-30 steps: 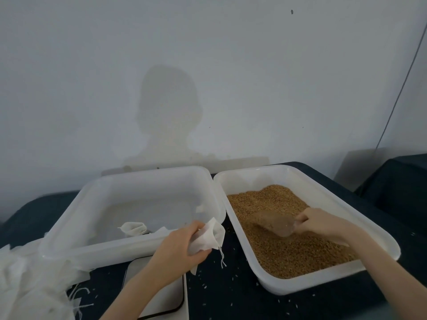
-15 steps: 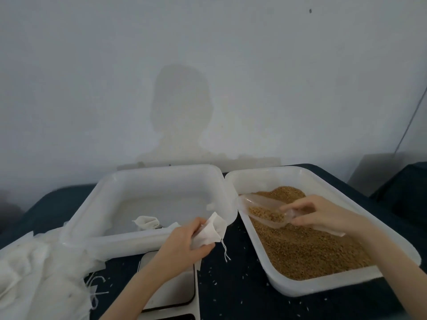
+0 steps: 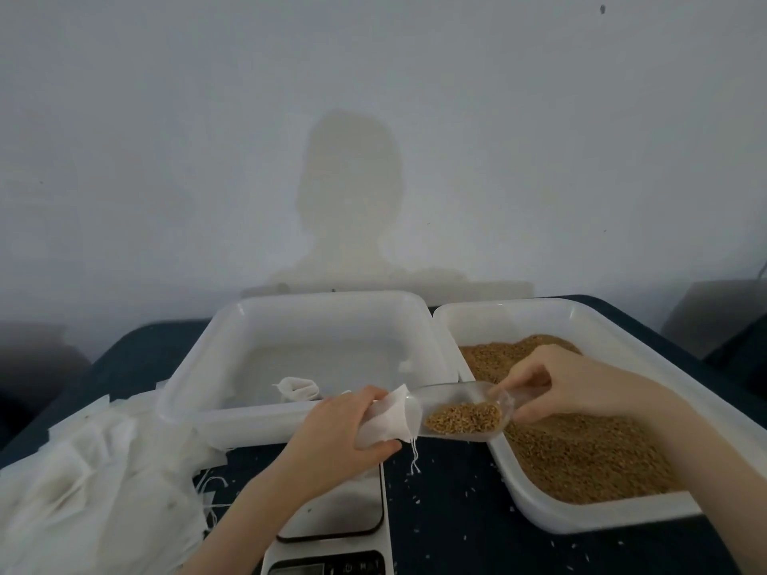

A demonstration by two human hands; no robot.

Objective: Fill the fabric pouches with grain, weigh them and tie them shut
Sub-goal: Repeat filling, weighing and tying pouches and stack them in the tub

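The left hand [image 3: 332, 433] has a white fabric pouch [image 3: 388, 421] bunched in its curled fingers and thumb, held in the air above the dark tabletop [image 3: 448, 491], just over the near edge of the digital scale [image 3: 336, 529] and between the two white tubs. The right hand [image 3: 568, 388] pinches the handle end of a clear plastic scoop [image 3: 460, 415], fingers closed on it, the bowl carrying a small heap of brown grain [image 3: 462, 417]. The scoop lies nearly level, its long axis running left to right, the open lip pointing toward the left hand and meeting the pouch's mouth; whether the lip is truly inside the opening I can't quite tell. The pouch lies on its side along much the same line, its mouth facing right toward the scoop, drawstrings [image 3: 414, 456] dangling below. To do this well, I'd say the left hand ought to keep the mouth spread wide and turn it somewhat upward, and the right should slip the lip well in before raising the handle slowly, so the grain slides rather than jumps. There are stray grains on the tabletop already, so spilling seems the likely fault. The grain tub [image 3: 539, 512] sits on the right, and the left tub [image 3: 232, 417] holds one small pouch [image 3: 299, 388]; a pile of unfilled pouches [image 3: 83, 483] lies at far left.
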